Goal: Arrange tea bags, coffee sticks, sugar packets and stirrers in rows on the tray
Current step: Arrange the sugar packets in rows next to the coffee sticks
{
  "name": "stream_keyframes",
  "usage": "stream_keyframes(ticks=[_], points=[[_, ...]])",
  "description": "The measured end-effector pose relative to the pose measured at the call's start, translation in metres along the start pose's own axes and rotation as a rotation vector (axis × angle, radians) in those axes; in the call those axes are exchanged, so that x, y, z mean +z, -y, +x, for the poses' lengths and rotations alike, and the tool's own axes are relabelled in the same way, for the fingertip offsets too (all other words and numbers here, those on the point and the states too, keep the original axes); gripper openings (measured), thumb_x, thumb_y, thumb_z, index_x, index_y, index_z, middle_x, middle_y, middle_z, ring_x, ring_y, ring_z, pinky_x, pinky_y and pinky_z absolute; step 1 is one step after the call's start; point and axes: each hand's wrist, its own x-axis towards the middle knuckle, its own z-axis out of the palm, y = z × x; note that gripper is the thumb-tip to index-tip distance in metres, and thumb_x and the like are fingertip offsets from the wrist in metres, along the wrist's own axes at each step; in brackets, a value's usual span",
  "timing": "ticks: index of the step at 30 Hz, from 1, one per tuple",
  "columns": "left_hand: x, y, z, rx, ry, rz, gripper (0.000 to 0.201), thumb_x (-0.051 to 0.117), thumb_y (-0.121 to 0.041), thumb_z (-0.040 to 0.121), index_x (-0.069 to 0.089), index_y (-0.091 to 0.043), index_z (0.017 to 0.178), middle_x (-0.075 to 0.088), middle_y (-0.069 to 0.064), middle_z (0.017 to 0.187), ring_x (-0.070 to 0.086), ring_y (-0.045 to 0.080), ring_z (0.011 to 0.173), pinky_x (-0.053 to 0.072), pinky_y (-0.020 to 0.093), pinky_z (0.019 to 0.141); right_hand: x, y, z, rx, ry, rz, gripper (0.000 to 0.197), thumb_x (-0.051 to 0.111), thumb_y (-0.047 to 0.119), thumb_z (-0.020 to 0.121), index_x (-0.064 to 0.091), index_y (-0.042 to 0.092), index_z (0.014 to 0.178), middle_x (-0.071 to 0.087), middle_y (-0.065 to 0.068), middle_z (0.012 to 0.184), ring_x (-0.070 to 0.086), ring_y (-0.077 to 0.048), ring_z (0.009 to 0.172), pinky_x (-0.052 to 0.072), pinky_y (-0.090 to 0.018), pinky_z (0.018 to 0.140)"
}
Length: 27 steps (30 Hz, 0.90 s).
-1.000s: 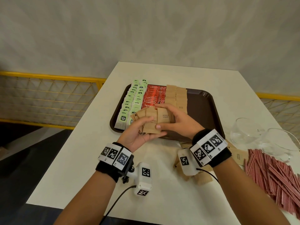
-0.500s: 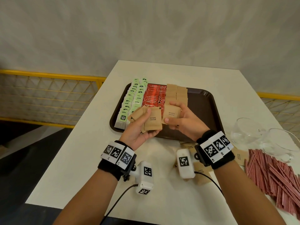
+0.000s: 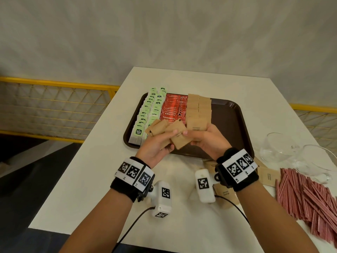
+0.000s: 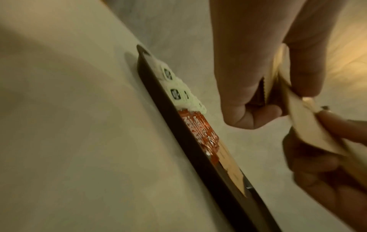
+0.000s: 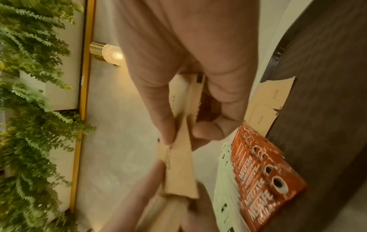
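Above the near edge of the brown tray, my left hand grips a fan of brown sugar packets. My right hand holds more sugar packets upright and pinches one packet between the two hands. The left wrist view shows my left fingers curled round the packets. The right wrist view shows my right hand pinching a packet. On the tray lie rows of green tea bags, red coffee sticks and sugar packets.
A pile of red stirrers lies on the white table at the right, behind it two glass bowls. Loose sugar packets lie under and beside my right wrist. The tray's right part is bare. A yellow railing runs behind the table.
Half a second ago my right hand held a packet apart from the fan. It has come back to my left hand and now pinches a packet at the fan's right side.
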Motion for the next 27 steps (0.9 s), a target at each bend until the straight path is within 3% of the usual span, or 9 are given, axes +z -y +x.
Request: stream_keyframes(ticks=[3,7,10,13,16,18,20,24,27], points=[[-0.004,0.001,-0.002,-0.007,-0.027,0.170,0.033,0.064,-0.002,0.084,0.057,-0.018,0.112,0.066,0.003,0.099,0.060,0.011,0.082,0.042,0.021,0.060,-0.007,0.009,0.003,-0.001,-0.007,-0.069,0.041,0.064,-0.001,0.082,0.055,0.002,0.122,0.066,-0.010,0.113,0.065,-0.024,0.103,0.054,-0.035,0.083],[-0.004,0.003,0.001,-0.014,-0.024,0.226,0.056,0.070,-0.011,0.082,0.047,-0.015,0.132,0.064,0.007,0.111,0.061,0.014,0.087,0.044,0.021,0.055,-0.004,0.020,0.008,0.009,0.049,-0.296,0.044,0.065,0.003,0.083,0.050,0.001,0.125,0.063,-0.016,0.116,0.063,-0.022,0.097,0.054,-0.024,0.068],[-0.001,0.000,0.002,0.001,-0.032,0.125,0.042,0.067,-0.007,0.083,0.050,-0.017,0.120,0.064,0.007,0.108,0.062,0.017,0.087,0.048,0.021,0.053,-0.007,0.020,0.008,-0.006,0.068,-0.160,0.042,0.058,0.010,0.090,0.046,0.009,0.130,0.061,-0.010,0.121,0.062,-0.023,0.105,0.055,-0.033,0.080],[-0.001,-0.003,0.003,0.051,-0.065,-0.150,0.023,0.059,-0.002,0.087,0.052,-0.020,0.100,0.066,0.005,0.104,0.064,0.017,0.094,0.056,0.023,0.061,-0.012,0.015,0.006,0.006,0.013,0.091,0.041,0.052,0.012,0.093,0.045,0.011,0.133,0.062,-0.006,0.117,0.061,-0.018,0.098,0.052,-0.029,0.074],[-0.001,-0.005,0.004,0.060,-0.064,-0.380,0.022,0.055,0.000,0.088,0.054,-0.016,0.103,0.067,0.009,0.108,0.064,0.021,0.102,0.058,0.034,0.077,-0.008,0.008,0.004,0.025,0.052,0.266,0.043,0.053,0.011,0.091,0.047,0.008,0.133,0.061,-0.006,0.112,0.058,-0.016,0.093,0.048,-0.030,0.072],[0.003,-0.003,0.004,0.029,-0.044,-0.322,0.024,0.054,-0.003,0.089,0.055,-0.014,0.111,0.067,0.009,0.108,0.063,0.021,0.101,0.056,0.036,0.084,0.001,0.003,0.004,0.022,0.099,0.221,0.040,0.053,0.011,0.091,0.048,0.008,0.131,0.060,-0.007,0.114,0.056,-0.019,0.097,0.048,-0.030,0.074],[0.009,0.000,0.003,-0.005,-0.026,-0.205,0.027,0.054,-0.007,0.090,0.056,-0.014,0.116,0.066,0.006,0.106,0.062,0.018,0.098,0.053,0.032,0.085,0.007,-0.001,0.008,0.008,0.100,0.183,0.041,0.051,0.010,0.093,0.044,0.003,0.133,0.059,-0.010,0.117,0.057,-0.020,0.098,0.049,-0.028,0.073],[0.012,0.004,0.003,-0.012,-0.062,-0.111,0.017,0.059,-0.012,0.089,0.060,-0.019,0.104,0.067,0.002,0.096,0.059,0.014,0.090,0.048,0.025,0.075,0.005,-0.002,0.015,-0.018,0.052,0.195,0.046,0.052,0.008,0.093,0.039,0.004,0.137,0.059,-0.011,0.119,0.058,-0.021,0.097,0.051,-0.024,0.068],[0.011,0.004,0.005,-0.011,-0.092,-0.152,0.020,0.060,-0.011,0.089,0.060,-0.017,0.108,0.068,0.002,0.096,0.060,0.013,0.089,0.050,0.023,0.069,0.002,-0.004,0.015,-0.040,0.041,0.273,0.053,0.054,0.004,0.089,0.035,0.009,0.139,0.061,-0.009,0.117,0.061,-0.021,0.097,0.053,-0.024,0.070]])
